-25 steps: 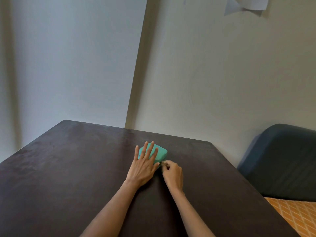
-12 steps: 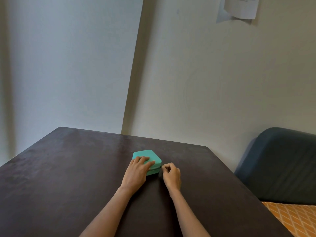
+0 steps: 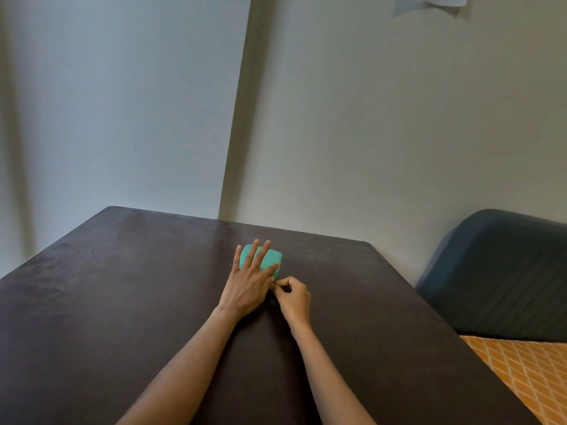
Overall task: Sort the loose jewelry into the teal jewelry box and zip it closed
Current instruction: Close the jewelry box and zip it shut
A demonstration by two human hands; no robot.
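Observation:
The teal jewelry box (image 3: 271,258) lies with its lid down on the dark table (image 3: 122,286), toward the far middle. My left hand (image 3: 250,279) rests flat on its lid with the fingers spread, pressing it down. My right hand (image 3: 293,294) sits just at the box's near right corner, thumb and forefinger pinched together on something small there, most likely the zipper pull, which is too small to make out. No loose jewelry shows on the table.
A dark blue cushioned seat back (image 3: 503,271) stands right of the table, with an orange patterned fabric (image 3: 521,372) below it. Walls rise close behind the table's far edge. A paper (image 3: 435,1) hangs high on the wall.
My left hand went from curled over the box's near edge to flat and spread on the lid. My right hand stays pinched at the box's near right corner.

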